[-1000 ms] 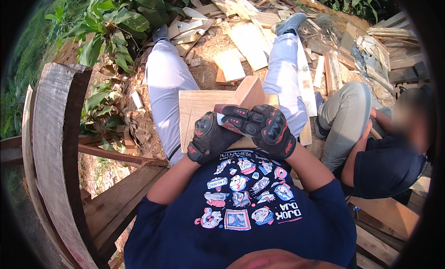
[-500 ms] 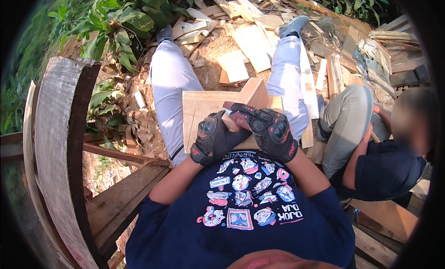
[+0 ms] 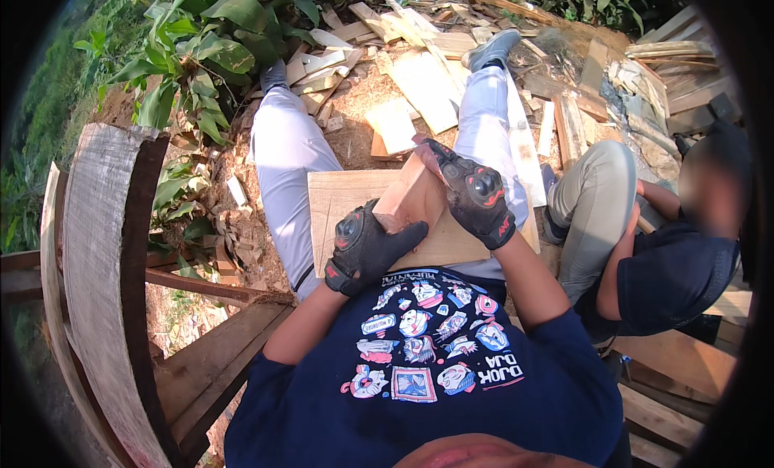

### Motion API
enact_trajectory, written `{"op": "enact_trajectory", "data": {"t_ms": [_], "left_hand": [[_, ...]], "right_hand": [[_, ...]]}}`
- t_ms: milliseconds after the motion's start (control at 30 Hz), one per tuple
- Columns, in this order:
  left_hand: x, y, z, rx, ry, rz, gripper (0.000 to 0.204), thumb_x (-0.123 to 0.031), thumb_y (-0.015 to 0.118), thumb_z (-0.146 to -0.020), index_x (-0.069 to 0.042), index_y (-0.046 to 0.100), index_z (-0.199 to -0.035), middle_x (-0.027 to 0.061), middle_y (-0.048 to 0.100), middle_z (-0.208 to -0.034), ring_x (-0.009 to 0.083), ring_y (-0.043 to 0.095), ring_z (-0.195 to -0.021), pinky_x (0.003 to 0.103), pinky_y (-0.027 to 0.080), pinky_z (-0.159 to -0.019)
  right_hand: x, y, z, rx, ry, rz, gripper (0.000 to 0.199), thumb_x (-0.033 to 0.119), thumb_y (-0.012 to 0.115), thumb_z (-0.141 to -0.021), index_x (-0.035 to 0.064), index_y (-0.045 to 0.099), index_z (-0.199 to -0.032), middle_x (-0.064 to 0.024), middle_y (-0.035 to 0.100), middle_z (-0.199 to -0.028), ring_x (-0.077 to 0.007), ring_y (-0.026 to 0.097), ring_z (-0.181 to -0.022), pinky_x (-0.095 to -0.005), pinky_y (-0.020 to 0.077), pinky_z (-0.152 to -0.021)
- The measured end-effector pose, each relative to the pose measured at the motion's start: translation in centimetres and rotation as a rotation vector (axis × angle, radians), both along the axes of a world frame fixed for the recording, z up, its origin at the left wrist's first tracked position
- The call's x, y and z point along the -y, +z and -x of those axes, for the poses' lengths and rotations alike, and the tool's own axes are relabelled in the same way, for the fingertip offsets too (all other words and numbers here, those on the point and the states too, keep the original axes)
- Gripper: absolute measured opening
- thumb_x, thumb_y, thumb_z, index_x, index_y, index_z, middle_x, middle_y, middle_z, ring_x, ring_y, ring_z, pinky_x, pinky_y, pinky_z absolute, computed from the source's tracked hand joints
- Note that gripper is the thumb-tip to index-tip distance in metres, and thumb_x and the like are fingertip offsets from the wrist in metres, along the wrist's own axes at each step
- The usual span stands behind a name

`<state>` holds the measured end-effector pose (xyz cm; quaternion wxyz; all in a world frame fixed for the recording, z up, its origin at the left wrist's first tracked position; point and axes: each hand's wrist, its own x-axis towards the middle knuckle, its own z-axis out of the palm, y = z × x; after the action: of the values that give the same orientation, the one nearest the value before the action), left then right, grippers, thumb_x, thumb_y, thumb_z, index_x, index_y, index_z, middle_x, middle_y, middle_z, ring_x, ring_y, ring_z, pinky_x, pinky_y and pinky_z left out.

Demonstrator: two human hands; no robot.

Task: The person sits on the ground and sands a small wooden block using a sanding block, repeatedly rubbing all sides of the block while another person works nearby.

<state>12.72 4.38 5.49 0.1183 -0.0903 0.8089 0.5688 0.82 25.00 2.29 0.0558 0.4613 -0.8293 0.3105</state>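
Right now your left hand (image 3: 367,246), in a black glove, is closed around the near end of a small wooden block (image 3: 407,195), thumb lying along its side. Your right hand (image 3: 476,195), gloved the same way, grips the far end of that block from above, fingers wrapped over its top. So the block sits between your two hands, tilted, its near end low by your left hand and its far end raised under your right.

Just beneath both hands a flat wooden board (image 3: 339,198) lies across your lap, and the block rests on it. Beyond your hands your legs in pale trousers (image 3: 282,149) stretch away, ending in grey shoes. Between and past them the ground is littered with offcuts of wood (image 3: 423,77).

To the right of your right hand, close by, another person (image 3: 661,266) in a dark top sits with a bent knee. To the left of your left hand stands a curved wooden frame (image 3: 101,250), and farther off, leafy green plants (image 3: 201,57).
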Motion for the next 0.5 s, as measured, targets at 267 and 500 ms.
{"op": "enact_trajectory", "data": {"t_ms": [267,500], "left_hand": [[-0.3,0.5,0.1,0.031,0.042,-0.001,0.053,-0.046,0.079,-0.090,-0.001,0.077,-0.117,0.0173,0.080,-0.097,0.0301,0.076,-0.087,0.045,0.057,-0.079],[-0.2,0.6,0.8,0.027,0.030,-0.010,0.051,-0.048,0.078,-0.090,-0.001,0.080,-0.110,0.0149,0.080,-0.095,0.0276,0.076,-0.085,0.043,0.056,-0.080]], "right_hand": [[-2.4,-5.2,3.3,-0.160,-0.154,-0.138,0.068,-0.003,0.062,-0.084,0.0145,0.064,-0.149,-0.0113,0.076,-0.115,-0.0315,0.073,-0.088,-0.0444,0.0595,-0.075],[-2.7,0.9,-1.3,-0.093,-0.051,-0.167,0.063,-0.001,0.058,-0.094,0.0115,0.057,-0.156,-0.0182,0.066,-0.148,-0.0290,0.074,-0.112,-0.0439,0.0586,-0.095]]}}
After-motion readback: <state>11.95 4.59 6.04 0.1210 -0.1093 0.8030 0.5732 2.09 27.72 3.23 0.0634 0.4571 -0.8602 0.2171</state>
